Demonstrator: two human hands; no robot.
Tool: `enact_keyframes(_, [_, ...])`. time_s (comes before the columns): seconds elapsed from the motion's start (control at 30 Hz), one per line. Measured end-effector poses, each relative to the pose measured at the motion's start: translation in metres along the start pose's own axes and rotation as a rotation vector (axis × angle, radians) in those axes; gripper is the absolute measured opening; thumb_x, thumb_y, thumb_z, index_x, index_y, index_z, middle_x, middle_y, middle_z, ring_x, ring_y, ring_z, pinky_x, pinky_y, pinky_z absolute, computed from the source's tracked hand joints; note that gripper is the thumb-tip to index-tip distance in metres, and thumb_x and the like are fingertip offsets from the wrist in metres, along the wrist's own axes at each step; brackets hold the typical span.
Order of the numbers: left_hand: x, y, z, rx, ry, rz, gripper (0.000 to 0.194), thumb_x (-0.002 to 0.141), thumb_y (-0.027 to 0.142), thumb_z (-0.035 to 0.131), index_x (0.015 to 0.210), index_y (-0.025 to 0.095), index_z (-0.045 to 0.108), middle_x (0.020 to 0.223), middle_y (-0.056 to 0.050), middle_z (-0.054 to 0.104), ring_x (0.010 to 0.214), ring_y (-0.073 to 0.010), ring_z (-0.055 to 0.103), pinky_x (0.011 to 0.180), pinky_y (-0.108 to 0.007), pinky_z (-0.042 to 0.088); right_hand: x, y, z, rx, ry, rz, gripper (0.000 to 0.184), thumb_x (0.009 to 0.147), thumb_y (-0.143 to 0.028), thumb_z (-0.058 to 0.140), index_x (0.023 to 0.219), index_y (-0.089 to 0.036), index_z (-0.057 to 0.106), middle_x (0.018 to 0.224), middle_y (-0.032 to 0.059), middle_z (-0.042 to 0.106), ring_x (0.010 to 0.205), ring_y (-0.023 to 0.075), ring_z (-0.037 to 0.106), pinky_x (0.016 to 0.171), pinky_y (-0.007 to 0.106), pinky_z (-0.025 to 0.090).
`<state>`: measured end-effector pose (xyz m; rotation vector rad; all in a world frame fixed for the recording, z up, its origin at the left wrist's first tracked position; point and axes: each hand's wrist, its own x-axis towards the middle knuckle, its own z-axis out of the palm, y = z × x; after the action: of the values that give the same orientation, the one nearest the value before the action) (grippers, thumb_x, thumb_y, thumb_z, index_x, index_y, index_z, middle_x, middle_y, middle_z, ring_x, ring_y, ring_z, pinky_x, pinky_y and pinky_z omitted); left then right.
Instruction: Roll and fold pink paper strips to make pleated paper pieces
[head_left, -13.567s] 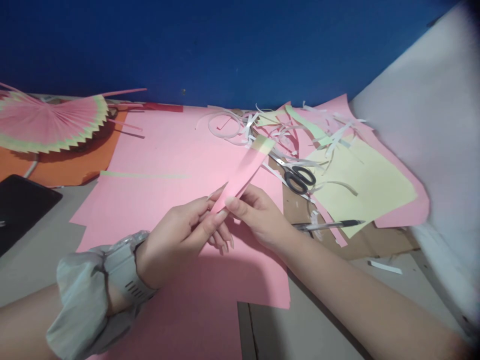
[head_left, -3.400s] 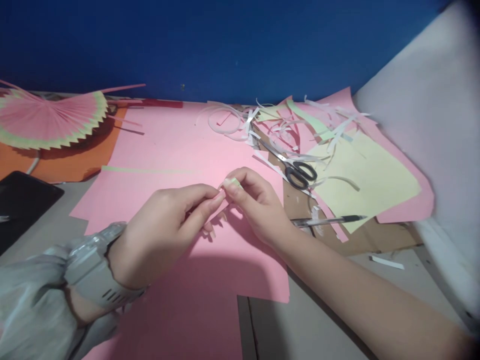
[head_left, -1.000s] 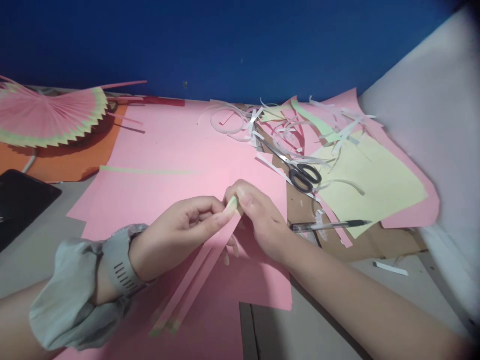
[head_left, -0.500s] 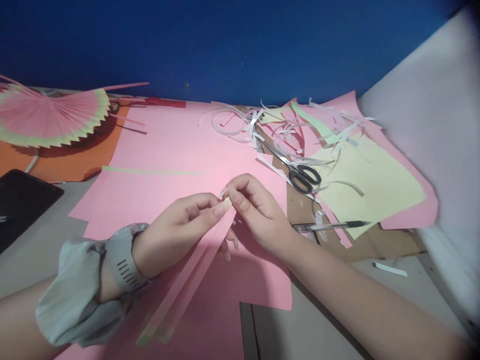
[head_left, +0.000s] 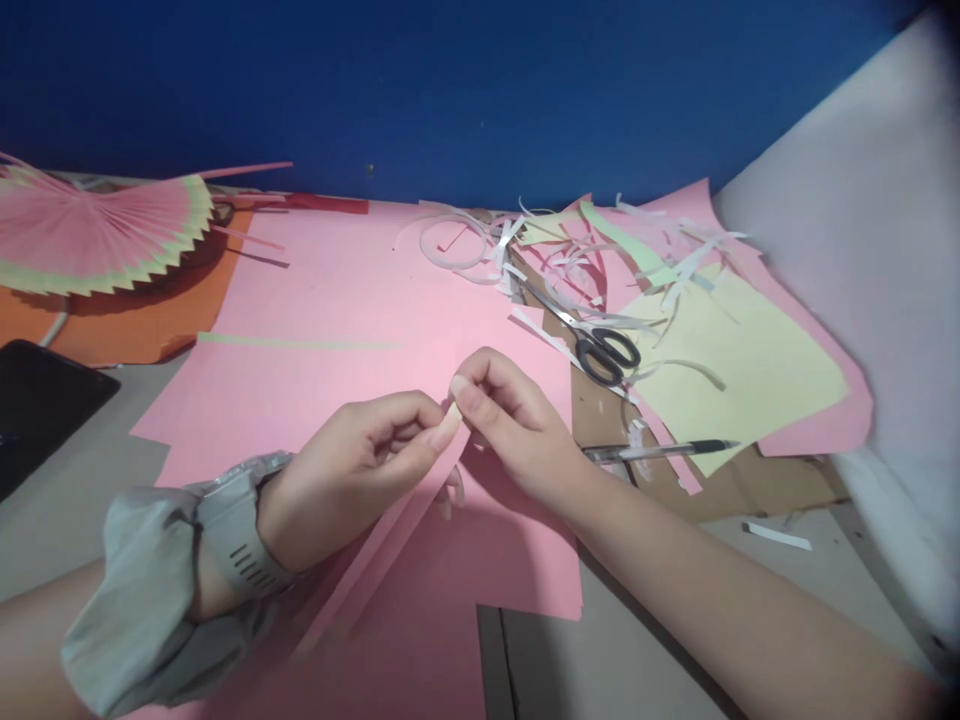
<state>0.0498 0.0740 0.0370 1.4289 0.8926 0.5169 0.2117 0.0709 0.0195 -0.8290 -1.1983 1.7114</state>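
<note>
My left hand (head_left: pixel 367 455), with a watch (head_left: pixel 244 535) and a grey-green scrunchie (head_left: pixel 139 600) at its wrist, pinches a pleated pink paper strip (head_left: pixel 394 560) near its upper end. The strip slants down toward me, and its folds lie close together. Thumb and forefinger of my right hand (head_left: pixel 517 425) press together at that same upper end, their tips almost meeting the left ones. What exactly lies between the right fingertips is partly hidden. Below both hands spreads a large pink sheet (head_left: pixel 300 400) with a thin green line across it.
A pink and green pleated paper fan (head_left: pixel 105 230) rests on orange paper (head_left: pixel 187 325) at left, above a dark flat device (head_left: pixel 52 410). To the right lie scissors (head_left: pixel 600 350), a pen (head_left: pixel 660 450), yellow paper (head_left: pixel 750 370) and white paper scraps (head_left: pixel 682 275). A blue wall (head_left: pixel 450 90) rises behind.
The lower end of the pleated strip has swung slightly and its green-edged tip shows less. My fingers have shifted a little along its upper end; both hands keep their pinch.
</note>
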Motion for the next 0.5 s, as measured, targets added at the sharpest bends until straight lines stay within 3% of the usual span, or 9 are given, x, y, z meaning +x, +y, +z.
enact_keyframes(0.23, [0.0025,-0.0026,-0.0014,-0.114,-0.06,-0.066,0.025,0.091,0.034,0.043,0.076,0.018,0.054,0.069,0.002,0.067,0.068,-0.0101,0.063,0.071,-0.021,0.047,0.001,0.0059,-0.0003,0.088,-0.064,0.063,0.014,0.091,-0.027,0.046,0.081,-0.024,0.037,0.055,-0.0104,0.047,0.038,0.0103,0.055,0.04,0.025,0.049])
enact_keyframes(0.5, [0.0046,-0.0057,-0.0042,-0.159,-0.102,-0.053,0.026,0.092,0.036,0.04,0.079,0.018,0.054,0.067,0.002,0.068,0.066,-0.0112,0.064,0.07,-0.023,0.049,0.0007,-0.0021,0.0,-0.095,-0.045,0.059,0.025,0.092,-0.034,0.044,0.071,-0.021,0.04,0.046,-0.0102,0.043,0.039,0.0077,0.052,0.042,0.02,0.04])
